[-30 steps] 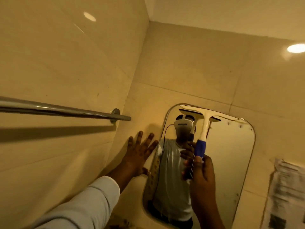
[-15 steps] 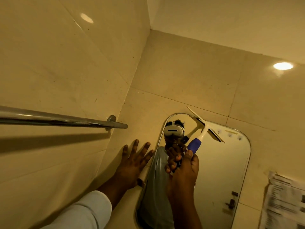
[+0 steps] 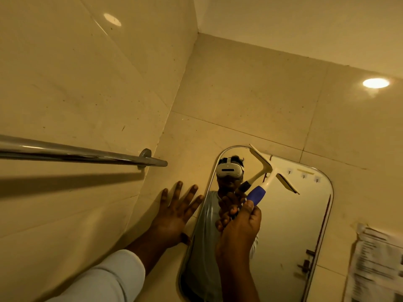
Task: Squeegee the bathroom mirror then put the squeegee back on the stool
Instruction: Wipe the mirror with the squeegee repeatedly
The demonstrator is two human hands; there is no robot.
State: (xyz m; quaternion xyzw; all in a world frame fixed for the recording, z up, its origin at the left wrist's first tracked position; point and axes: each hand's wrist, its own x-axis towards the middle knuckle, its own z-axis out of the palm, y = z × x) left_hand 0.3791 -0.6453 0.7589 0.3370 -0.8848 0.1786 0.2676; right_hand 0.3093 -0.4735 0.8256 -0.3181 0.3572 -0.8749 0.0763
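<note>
A rounded-corner mirror (image 3: 290, 232) hangs on the beige tiled wall. My right hand (image 3: 238, 227) grips the blue handle of a white squeegee (image 3: 270, 171). Its blade lies tilted against the glass near the mirror's top edge, slanting down to the right. My left hand (image 3: 174, 212) presses flat on the wall tile just left of the mirror's frame, fingers spread. The stool is out of view. The mirror reflects the person holding the squeegee.
A chrome towel rail (image 3: 76, 154) juts from the left wall at hand height, ending near the corner. A printed paper sheet (image 3: 377, 264) is stuck to the wall right of the mirror. A ceiling light (image 3: 375, 83) glows at upper right.
The squeegee blade has turned from level to slanted, and my right hand has shifted left and lower on the mirror. My left hand stays flat on the wall.
</note>
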